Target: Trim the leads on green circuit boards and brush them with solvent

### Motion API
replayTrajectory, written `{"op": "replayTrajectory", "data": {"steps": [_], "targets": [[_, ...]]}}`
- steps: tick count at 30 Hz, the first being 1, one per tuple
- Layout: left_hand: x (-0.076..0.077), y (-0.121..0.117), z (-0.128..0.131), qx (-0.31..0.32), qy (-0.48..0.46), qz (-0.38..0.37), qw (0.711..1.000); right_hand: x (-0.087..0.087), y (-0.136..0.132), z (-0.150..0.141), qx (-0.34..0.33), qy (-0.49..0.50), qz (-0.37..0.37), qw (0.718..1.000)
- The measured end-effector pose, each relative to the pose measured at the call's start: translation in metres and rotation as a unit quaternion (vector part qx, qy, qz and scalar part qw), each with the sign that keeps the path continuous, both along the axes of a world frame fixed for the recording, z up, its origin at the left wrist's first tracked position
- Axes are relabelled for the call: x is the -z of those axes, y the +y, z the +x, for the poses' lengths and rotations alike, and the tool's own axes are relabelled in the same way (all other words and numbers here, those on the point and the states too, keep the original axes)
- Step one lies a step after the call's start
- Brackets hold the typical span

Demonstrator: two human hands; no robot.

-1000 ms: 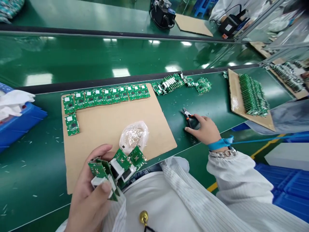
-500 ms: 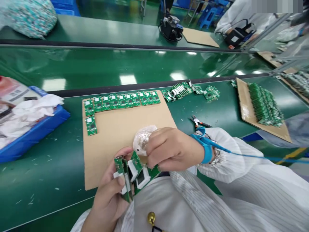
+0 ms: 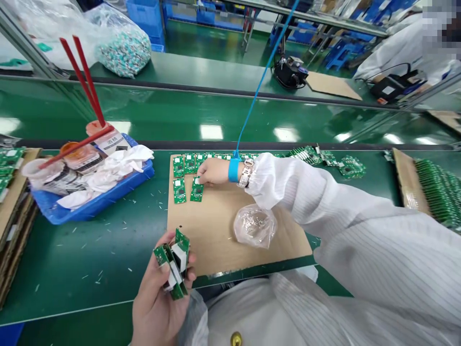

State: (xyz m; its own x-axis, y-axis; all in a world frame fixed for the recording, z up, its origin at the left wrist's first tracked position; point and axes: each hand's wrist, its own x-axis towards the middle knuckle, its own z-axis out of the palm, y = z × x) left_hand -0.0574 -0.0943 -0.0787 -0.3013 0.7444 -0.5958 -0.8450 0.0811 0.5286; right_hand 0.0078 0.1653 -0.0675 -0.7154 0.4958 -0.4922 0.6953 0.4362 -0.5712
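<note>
My left hand (image 3: 158,288) is closed around a few green circuit boards (image 3: 182,240) with white parts on them, above the near left edge of a cardboard sheet (image 3: 212,240). Farther out, my right hand (image 3: 213,171) pinches the top of a single circuit board (image 3: 196,191) against the cardboard. Just left of that one lies another board (image 3: 179,191), below a row of boards (image 3: 178,166) along the sheet's far edge; my right hand and sleeve hide part of the row. A clear plastic bag (image 3: 255,226) of small metal pins rests on the sheet.
A blue bin (image 3: 97,204) with jars, white cloth and red sticks stands on the left. Stacked cardboard (image 3: 18,230) lies beyond it. Loose boards (image 3: 351,166) and a packed tray of boards (image 3: 439,187) are to the right. A blue cord (image 3: 264,77) runs up from my wristband.
My right hand left the pliers, took a board from the bunch in my left hand and carried it to the second row on the cardboard. The view has swung left.
</note>
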Motion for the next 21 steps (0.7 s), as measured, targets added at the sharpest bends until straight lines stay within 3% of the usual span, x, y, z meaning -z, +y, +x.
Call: {"op": "replayTrajectory", "data": {"steps": [5, 9, 12, 15, 18, 21], "targets": [[-0.003, -0.002, 0.003, 0.002, -0.004, -0.005, 1.0, 0.001, -0.008, -0.009, -0.011, -0.016, 0.077, 0.997], [-0.002, 0.0, 0.002, 0.034, 0.004, 0.033, 0.999, -0.02, -0.029, 0.008, -0.03, 0.028, 0.135, 0.99], [-0.003, 0.002, 0.005, 0.052, 0.002, 0.055, 0.997, -0.039, -0.054, 0.03, -0.13, 0.161, 0.088, 0.974], [-0.007, 0.005, 0.011, 0.061, -0.004, 0.055, 0.997, -0.044, -0.076, 0.051, -0.248, 0.303, 0.03, 0.92], [-0.007, 0.008, 0.017, 0.069, -0.013, 0.057, 0.996, -0.042, -0.083, 0.063, -0.293, 0.358, 0.049, 0.885], [-0.002, 0.009, 0.02, 0.092, -0.013, 0.079, 0.993, -0.046, -0.075, 0.07, -0.299, 0.358, 0.036, 0.884]]}}
